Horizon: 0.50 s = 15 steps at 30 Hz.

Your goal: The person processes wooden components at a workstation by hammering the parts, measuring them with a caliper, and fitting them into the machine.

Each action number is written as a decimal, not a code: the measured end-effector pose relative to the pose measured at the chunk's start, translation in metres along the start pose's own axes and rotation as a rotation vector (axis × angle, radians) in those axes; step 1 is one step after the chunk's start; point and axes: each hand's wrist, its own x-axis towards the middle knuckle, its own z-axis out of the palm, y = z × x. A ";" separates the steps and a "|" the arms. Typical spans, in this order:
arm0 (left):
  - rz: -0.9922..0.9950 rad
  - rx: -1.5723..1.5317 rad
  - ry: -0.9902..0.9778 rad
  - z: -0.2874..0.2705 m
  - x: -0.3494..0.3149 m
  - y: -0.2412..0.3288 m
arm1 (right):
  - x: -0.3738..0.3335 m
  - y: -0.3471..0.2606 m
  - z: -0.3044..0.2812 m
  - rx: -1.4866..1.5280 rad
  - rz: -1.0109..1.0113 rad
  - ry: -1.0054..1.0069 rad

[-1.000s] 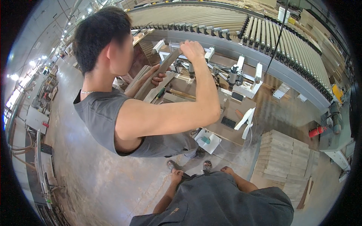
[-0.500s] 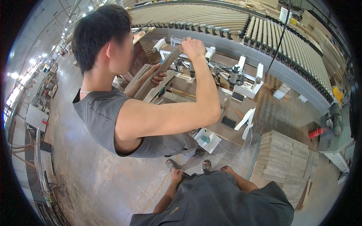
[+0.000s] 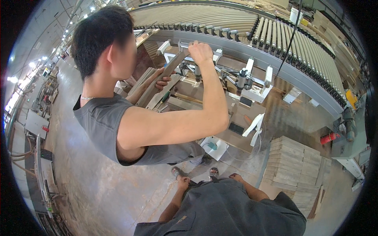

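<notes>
My left hand point(image 3: 184, 183) hangs low by the left side of my dark grey shirt point(image 3: 236, 208). Its fingers look curled in beside the hem; whether anything is in them is hidden. By the right side of the shirt is my right hand point(image 3: 236, 177), seen from above with its fingers mostly hidden. Both hands are well apart from the workbench. In front of me, a person in a grey sleeveless top point(image 3: 104, 124) holds a long wooden strip point(image 3: 167, 70), one hand at its upper end and the other lower down.
A workbench point(image 3: 220, 135) bears wood strips, clamp fittings, a phone point(image 3: 236, 128) and white cloth strips point(image 3: 255, 125). Beyond it runs a roller conveyor point(image 3: 299, 51). Stacked boards point(image 3: 295, 161) lie on the floor at right, near a red fire extinguisher point(image 3: 329, 137).
The whole view has shifted slightly, with most things a little farther left. My hands stay by my sides, and the other person keeps hold of the wooden strip.
</notes>
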 end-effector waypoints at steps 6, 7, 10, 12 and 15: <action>0.068 0.059 0.047 -0.002 0.006 -0.006 | 0.013 0.002 0.002 -0.025 -0.023 -0.065; 0.067 0.058 0.051 -0.001 0.007 -0.009 | 0.012 -0.004 0.000 -0.019 0.001 -0.063; 0.014 -0.026 0.031 0.001 0.013 -0.024 | 0.010 -0.020 -0.007 -0.026 0.019 -0.077; 0.015 -0.058 0.075 0.006 0.019 -0.039 | 0.016 -0.019 -0.007 -0.041 0.014 -0.089; -0.001 -0.030 0.052 0.003 0.015 -0.022 | 0.032 0.004 0.002 0.092 0.095 0.007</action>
